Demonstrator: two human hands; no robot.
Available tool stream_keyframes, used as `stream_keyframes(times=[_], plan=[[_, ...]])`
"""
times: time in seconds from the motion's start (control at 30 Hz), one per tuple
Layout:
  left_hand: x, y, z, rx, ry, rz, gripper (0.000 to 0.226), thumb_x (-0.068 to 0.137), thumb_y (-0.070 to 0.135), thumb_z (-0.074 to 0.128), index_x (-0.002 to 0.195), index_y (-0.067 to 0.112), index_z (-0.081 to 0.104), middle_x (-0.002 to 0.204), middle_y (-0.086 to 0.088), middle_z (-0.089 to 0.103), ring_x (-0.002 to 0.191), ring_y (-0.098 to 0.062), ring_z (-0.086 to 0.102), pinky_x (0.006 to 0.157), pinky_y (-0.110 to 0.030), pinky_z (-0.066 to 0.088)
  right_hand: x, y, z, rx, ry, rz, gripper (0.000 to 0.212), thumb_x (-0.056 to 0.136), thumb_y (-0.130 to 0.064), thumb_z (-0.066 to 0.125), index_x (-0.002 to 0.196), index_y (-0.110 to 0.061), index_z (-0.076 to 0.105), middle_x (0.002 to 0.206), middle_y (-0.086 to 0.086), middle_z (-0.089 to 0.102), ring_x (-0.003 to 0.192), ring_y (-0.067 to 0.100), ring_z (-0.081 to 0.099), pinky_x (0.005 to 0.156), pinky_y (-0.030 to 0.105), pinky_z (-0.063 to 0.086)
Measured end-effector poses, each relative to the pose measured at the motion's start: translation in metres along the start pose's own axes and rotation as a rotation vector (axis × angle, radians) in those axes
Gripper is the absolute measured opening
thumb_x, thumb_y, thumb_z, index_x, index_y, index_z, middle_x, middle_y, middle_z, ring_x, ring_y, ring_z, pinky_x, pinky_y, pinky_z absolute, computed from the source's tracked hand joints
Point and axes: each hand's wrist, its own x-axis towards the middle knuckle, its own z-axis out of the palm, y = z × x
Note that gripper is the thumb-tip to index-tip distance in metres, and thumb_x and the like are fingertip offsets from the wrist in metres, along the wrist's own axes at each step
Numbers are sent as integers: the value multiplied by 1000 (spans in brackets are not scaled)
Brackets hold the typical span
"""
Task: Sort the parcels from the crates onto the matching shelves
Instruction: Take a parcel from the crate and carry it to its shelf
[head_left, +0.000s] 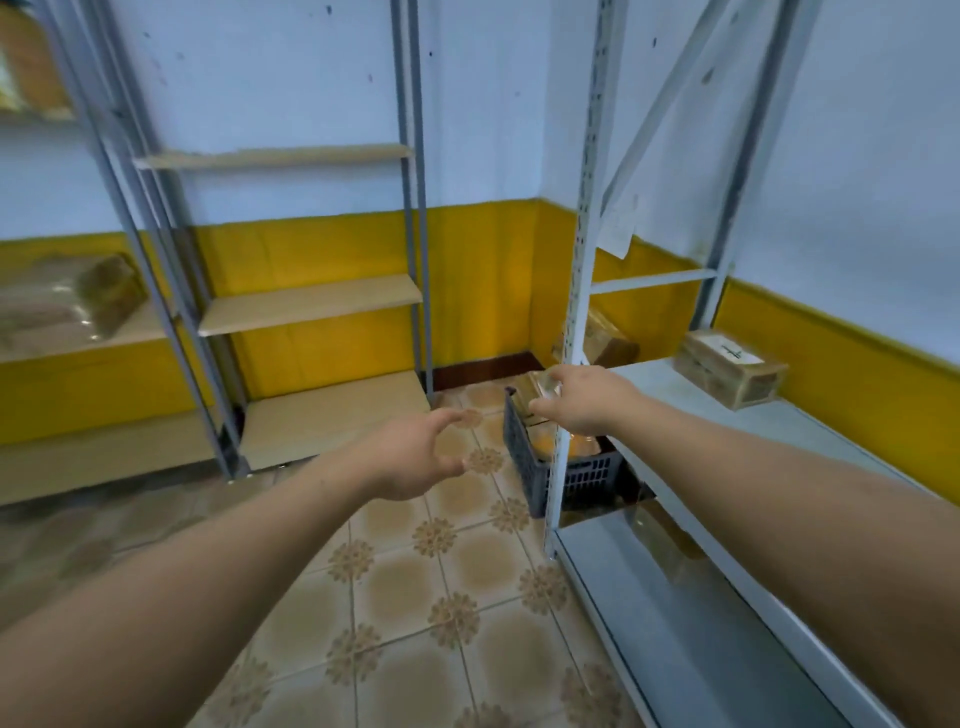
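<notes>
Gripping a brown parcel (535, 388) at the far crate (582, 478) with my right hand (582, 402), left hand (415, 460) nearby, fingers apart.

I count 2 hands (415, 460) (584, 400), 1 crate (571, 475), 3 racks (78, 338) (311, 304) (675, 405) and at least 6 parcels: 2 in the crate (535, 387) (550, 444), 3 on the right rack (730, 366) (610, 340) (670, 540), 1 on the left rack (109, 291).
</notes>
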Motion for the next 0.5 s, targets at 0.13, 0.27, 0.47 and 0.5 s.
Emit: stream_keyframes(times=[0.13, 0.27, 0.47, 0.5], plan=[[71, -56, -24, -30, 10, -8, 68, 95, 39, 57, 152, 29, 23, 152, -2, 37, 131, -24, 45, 102, -33, 39, 88, -34, 11, 19, 0, -11, 73, 98, -59, 46, 156, -18, 28, 157, 8, 37, 138, 31, 42, 105, 41, 41], [151, -111, -53, -10, 12, 39, 67, 95, 38, 58, 152, 26, 25, 149, -4, 41, 129, -23, 47, 99, -31, 40, 179, -61, 21, 19, -17, 25, 71, 99, -57, 46, 156, -18, 28, 158, 8, 36, 139, 30, 40, 106, 41, 40], [269, -153, -98, 75, -61, 123, 68, 94, 41, 58, 152, 28, 26, 152, -3, 38, 132, -23, 44, 103, -33, 41, 285, -76, 15, 35, -25, 120, 73, 99, -58, 45, 157, -18, 25, 159, 10, 34, 141, 30, 38, 108, 42, 40], [290, -154, -104, 101, -68, 148, 68, 93, 43, 58, 152, 28, 25, 152, -3, 38, 131, -23, 46, 102, -34, 42, 301, -75, 13, 34, -24, 135, 74, 99, -58, 46, 157, -18, 25, 159, 10, 35, 141, 29, 39, 108, 42, 41]])
